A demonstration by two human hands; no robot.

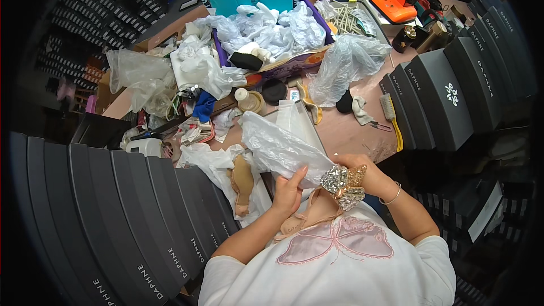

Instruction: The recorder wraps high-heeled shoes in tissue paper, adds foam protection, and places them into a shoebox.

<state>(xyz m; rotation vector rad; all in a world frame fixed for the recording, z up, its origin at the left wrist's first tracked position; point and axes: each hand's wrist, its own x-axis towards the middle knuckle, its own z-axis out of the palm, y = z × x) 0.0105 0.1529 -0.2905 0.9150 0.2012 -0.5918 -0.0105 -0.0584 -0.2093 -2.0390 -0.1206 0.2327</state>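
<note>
"Close against my white shirt (255, 277) sits the jewelled shoe (322, 207), its glittering ornament (343, 187) just beside my right hand (367, 175)."

"What has each hand got?"

"My left hand (289, 192) pinches the thin white sheet (286, 144), thumb on top. My right fingertips are hidden behind the sheet and stones, so I can't tell whether they're closed on anything."

"How would you handle that well?"

"I'd make the left pinch light, since film this thin probably creases or tears easily, and hold its edge off the stones, where it could snag. I'd steady the shoe too; it seems to have little but my shirt to lean on."

"And the other shoe (243, 184)?"

"Left of my left hand, lying on crumpled white wrapping (212, 161), at the near side of the bench (362, 136)."
</note>
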